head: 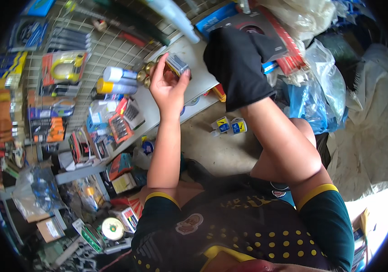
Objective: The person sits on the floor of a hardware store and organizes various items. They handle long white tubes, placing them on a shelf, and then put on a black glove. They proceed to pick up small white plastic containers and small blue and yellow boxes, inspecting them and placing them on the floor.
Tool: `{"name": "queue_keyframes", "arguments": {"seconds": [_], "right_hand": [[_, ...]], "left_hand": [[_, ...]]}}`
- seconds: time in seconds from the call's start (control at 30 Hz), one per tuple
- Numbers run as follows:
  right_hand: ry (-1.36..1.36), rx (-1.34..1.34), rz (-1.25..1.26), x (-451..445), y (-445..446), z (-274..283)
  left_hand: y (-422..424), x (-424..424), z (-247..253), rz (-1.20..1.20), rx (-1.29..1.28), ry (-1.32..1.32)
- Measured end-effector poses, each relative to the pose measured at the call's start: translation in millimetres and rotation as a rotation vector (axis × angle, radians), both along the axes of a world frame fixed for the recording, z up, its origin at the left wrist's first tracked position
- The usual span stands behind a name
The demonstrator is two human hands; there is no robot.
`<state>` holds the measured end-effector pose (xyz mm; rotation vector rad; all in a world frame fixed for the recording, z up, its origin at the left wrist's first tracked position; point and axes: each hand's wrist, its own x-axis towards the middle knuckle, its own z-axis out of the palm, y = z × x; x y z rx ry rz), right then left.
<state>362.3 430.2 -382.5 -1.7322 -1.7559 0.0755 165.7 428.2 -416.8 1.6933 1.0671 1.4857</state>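
Observation:
My bare left hand (168, 86) grips a small clear plastic box (177, 64), with the thumb along its near end. Just beyond those fingers, several gold-coloured can ends (143, 75) lie on the white shelf (150, 106). Loose black cloth (236, 64) covers my right hand (240, 51) past the wrist, so its fingers are hidden. Beside that hand is a grey and red package (270, 29), partly behind the cloth. Two small packs with blue and yellow labels (230, 125) are on the floor (211, 153) between my forearms.
Spray cans (117, 86) and boxed goods (120, 127) crowd the shelf at left. A wire grid (93, 56) behind carries hanging packs, including a yellow shackle-shaped lock (66, 69). At right are plastic bags (316, 98) and a grey sheet (367, 136). Cluttered hardware (75, 251) fills the lower left.

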Motion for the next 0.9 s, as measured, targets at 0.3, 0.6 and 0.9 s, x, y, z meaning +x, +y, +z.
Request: {"name": "queue_keyframes", "arguments": {"seconds": [0.3,0.6,0.9], "right_hand": [[0.343,0.365,0.788,-121.2,-63.8,-7.7],[0.14,0.439,0.86,-130.6,-104.6,-13.9],[0.012,0.281,1.018,-145.1,-109.8,-28.5]], "left_hand": [[-107.9,-79.8,70.3,-0.036,0.069,0.061],[-169.8,-105.2,-2.6,-0.054,0.116,0.031],[-176.1,-117.6,15.0,0.037,0.016,0.068]]}}
